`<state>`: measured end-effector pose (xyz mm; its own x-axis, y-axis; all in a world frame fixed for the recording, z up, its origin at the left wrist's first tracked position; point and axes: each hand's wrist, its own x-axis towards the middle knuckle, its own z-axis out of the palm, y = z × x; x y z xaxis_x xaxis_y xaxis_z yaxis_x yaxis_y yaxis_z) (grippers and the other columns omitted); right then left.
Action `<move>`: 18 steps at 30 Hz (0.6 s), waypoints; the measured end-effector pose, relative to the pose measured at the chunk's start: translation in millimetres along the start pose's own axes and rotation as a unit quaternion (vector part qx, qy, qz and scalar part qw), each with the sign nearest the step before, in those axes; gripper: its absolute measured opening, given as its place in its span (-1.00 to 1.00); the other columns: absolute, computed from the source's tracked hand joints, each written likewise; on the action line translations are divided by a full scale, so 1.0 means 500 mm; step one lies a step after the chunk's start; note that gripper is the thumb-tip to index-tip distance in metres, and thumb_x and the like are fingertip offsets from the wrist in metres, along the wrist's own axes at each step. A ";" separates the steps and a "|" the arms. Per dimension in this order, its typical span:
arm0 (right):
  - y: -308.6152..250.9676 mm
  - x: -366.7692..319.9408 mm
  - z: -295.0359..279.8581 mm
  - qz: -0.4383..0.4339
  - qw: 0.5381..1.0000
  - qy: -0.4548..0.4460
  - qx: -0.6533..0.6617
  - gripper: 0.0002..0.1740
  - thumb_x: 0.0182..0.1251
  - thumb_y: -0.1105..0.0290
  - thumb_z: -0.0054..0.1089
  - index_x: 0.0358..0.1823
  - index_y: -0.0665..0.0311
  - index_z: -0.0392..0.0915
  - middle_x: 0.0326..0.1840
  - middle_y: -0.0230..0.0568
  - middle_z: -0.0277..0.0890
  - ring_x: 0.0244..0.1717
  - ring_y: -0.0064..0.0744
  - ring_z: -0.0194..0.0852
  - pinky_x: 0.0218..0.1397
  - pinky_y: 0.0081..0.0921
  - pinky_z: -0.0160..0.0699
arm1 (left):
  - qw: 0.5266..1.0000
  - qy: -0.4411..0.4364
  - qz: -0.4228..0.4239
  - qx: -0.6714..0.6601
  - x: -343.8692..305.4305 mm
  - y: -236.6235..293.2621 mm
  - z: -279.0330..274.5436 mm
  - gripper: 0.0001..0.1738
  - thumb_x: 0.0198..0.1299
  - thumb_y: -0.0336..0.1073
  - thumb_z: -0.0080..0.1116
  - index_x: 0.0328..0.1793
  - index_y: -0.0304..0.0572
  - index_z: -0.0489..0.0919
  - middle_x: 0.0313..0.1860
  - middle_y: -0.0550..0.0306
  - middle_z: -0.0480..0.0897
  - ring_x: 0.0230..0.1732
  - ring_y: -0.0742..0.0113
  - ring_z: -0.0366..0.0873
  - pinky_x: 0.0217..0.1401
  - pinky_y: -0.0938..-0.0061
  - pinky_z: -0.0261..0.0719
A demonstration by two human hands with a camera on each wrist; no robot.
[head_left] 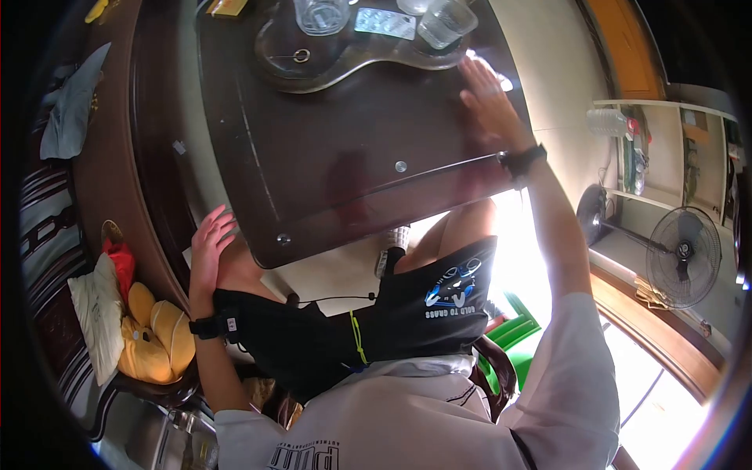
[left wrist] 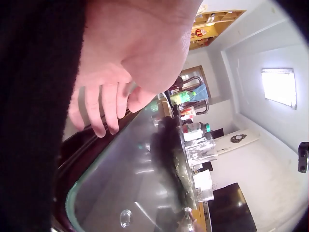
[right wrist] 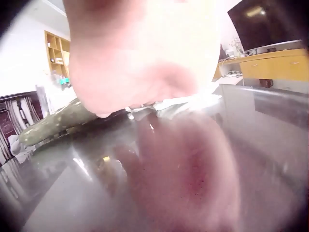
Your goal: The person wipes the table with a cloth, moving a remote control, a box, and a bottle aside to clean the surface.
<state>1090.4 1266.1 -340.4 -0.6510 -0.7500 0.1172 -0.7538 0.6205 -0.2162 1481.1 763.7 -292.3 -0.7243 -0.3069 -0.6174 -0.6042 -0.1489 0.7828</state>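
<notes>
My right hand is over the right side of the dark glass-topped table, fingers extended and slightly blurred, close to the tray's right end. A bright white patch shows beyond the palm in the right wrist view; what it is cannot be told. My left hand is above the left thigh, beside the table's near left corner, fingers relaxed and holding nothing. On the table lies a dark curved tray bearing a clear glass, a clear jar, a blister pack and a small ring-shaped item.
A standing fan and shelf unit stand to the right. Yellow plush cushions lie on the wooden seat at left. Something green is by the chair's right side. A metal disc shows on the tabletop.
</notes>
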 end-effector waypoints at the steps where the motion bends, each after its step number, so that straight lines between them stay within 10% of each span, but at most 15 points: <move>1: 0.023 0.010 -0.008 0.020 1.000 -0.007 0.008 -0.31 0.63 0.08 -0.08 0.67 0.20 0.10 0.73 -0.03 0.01 0.73 0.01 -0.14 0.74 -0.12 -0.14 | 1.000 -0.005 0.003 0.014 0.001 0.000 -0.001 -0.43 0.54 -0.11 -0.05 0.57 -0.21 0.38 0.37 -0.07 0.55 0.36 0.16 0.52 0.42 0.27 0.46; 7: 0.120 0.047 -0.052 0.096 0.991 -0.059 0.078 -0.35 0.62 0.03 -0.08 0.66 -0.06 0.15 0.76 0.01 -0.11 0.73 0.07 -0.14 0.71 -0.08 -0.05 | 1.000 0.005 0.002 0.020 0.004 0.007 0.006 -0.40 0.53 -0.10 -0.07 0.58 -0.26 0.35 0.37 -0.07 0.53 0.36 0.19 0.51 0.42 0.31 0.46; 18: 0.076 -0.143 -0.098 0.025 0.995 -0.093 0.035 -0.24 0.59 0.25 -0.03 0.72 0.16 -0.07 0.79 0.01 -0.23 0.78 0.01 -0.32 0.77 -0.09 -0.31 | 1.000 0.003 -0.005 0.018 0.015 -0.005 -0.003 -0.35 0.54 -0.09 -0.07 0.63 -0.28 0.28 0.41 -0.07 0.48 0.38 0.22 0.47 0.41 0.32 0.43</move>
<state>1104.1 1354.6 -309.7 -0.6546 -0.7523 -0.0752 -0.7089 0.6453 -0.2846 1477.6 760.4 -298.5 -0.7165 -0.3115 -0.6241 -0.6227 -0.1177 0.7736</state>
